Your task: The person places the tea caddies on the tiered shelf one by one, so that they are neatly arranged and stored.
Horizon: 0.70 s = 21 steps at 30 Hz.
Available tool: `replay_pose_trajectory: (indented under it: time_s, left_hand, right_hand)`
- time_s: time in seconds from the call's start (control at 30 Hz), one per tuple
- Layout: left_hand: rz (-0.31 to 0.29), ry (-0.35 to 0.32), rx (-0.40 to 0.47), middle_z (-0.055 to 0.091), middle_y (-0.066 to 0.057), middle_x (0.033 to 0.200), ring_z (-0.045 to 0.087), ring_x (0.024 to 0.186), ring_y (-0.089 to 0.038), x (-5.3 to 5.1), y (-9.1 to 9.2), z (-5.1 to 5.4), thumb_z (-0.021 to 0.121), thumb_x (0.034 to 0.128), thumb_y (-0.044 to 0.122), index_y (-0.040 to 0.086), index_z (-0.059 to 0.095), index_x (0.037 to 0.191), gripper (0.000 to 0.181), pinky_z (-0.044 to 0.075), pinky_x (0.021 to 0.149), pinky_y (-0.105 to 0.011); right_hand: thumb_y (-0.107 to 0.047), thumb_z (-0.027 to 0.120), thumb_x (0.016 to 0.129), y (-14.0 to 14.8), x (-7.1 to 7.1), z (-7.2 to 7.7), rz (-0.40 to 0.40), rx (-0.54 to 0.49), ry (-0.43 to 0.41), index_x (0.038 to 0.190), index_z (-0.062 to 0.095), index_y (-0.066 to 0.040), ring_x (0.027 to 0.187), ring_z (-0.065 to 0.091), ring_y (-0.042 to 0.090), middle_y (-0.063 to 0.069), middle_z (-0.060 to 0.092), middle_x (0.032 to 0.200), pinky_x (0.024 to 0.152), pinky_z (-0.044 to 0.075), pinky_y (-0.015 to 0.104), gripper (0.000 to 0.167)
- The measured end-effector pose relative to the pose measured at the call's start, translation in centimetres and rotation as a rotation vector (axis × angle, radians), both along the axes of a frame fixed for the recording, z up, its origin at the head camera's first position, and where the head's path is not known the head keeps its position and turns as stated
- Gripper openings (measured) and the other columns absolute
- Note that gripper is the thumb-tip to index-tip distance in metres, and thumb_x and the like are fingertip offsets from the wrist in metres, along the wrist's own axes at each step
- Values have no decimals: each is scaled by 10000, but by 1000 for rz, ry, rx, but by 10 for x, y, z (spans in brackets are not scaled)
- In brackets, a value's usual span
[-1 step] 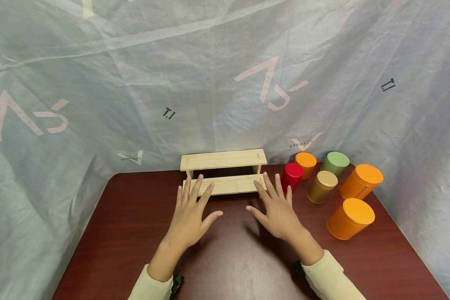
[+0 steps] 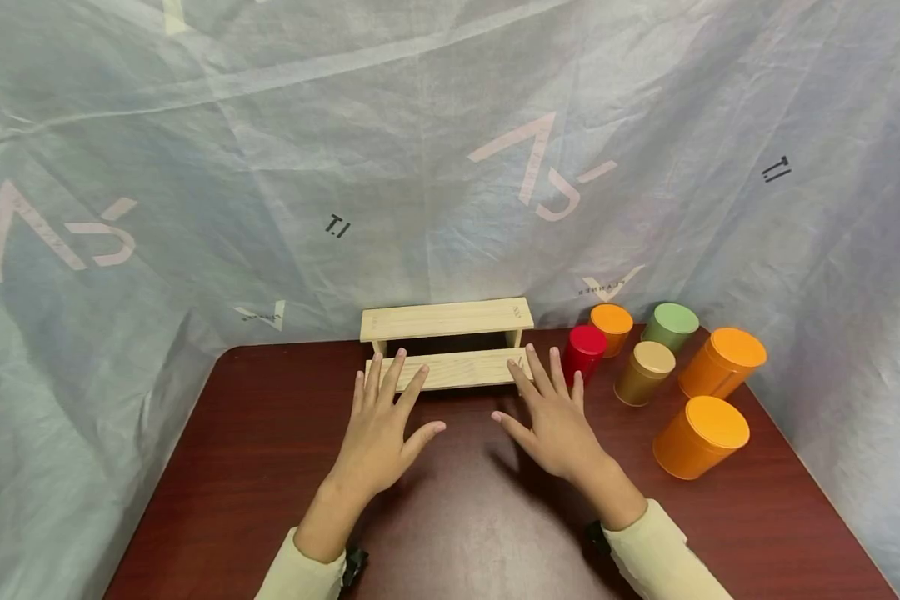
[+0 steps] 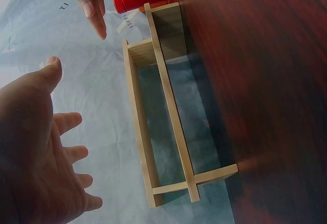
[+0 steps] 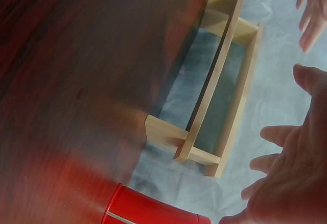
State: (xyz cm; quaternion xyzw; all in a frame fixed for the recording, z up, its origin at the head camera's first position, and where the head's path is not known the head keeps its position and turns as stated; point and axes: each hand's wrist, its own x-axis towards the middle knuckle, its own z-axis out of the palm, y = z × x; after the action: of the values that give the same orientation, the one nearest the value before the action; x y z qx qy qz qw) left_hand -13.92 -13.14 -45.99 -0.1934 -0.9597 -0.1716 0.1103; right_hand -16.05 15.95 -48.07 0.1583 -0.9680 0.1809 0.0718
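The grip of left hand (image 2: pixel 375 429) and right hand (image 2: pixel 558 429) is released, fingers spread before the wooden rack (image 2: pixel 447 319) near the back of the tabletop (image 2: pixel 450 521), and steady palms clear of the red can (image 2: pixel 585 352) seem best.

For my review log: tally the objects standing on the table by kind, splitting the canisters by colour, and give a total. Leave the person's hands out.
Orange canisters: 3
Red canister: 1
Green canister: 1
Gold canister: 1
Two-tier wooden stand: 1
Total: 7 (6 canisters, 1 stand)
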Motion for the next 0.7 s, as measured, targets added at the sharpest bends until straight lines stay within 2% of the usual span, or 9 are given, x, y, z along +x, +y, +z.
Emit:
replay_pose_trajectory:
  time_s: [0.43, 0.53, 0.7]
  left_hand:
    - [-4, -4, 9, 75, -113, 1801, -32, 1668, -404, -1, -1, 0, 593, 1029, 581, 245, 291, 1684, 795, 68, 1314, -678]
    - [-15, -10, 41, 70, -120, 1801, -14, 1668, -406, -3, -1, 1, 598, 1032, 569, 245, 288, 1685, 792, 83, 1311, -681]
    - [-29, -58, 115, 68, -136, 1798, 9, 1666, -414, -7, -2, 0, 604, 1039, 543, 236, 275, 1689, 790, 120, 1304, -688]
  right_hand:
    - [-641, 599, 991, 0, 1, 0, -6, -1, 3, 1684, 291, -247, 1662, -44, 431, 73, 61, 1807, 1210, 69, 833, 854]
    - [-636, 607, 989, 1, 0, 1, -16, -12, 21, 1680, 303, -248, 1663, -40, 432, 81, 49, 1808, 1213, 76, 828, 849]
    - [-622, 617, 989, 2, -1, 1, -21, -44, 28, 1676, 314, -249, 1662, -41, 435, 89, 29, 1808, 1214, 76, 824, 839]
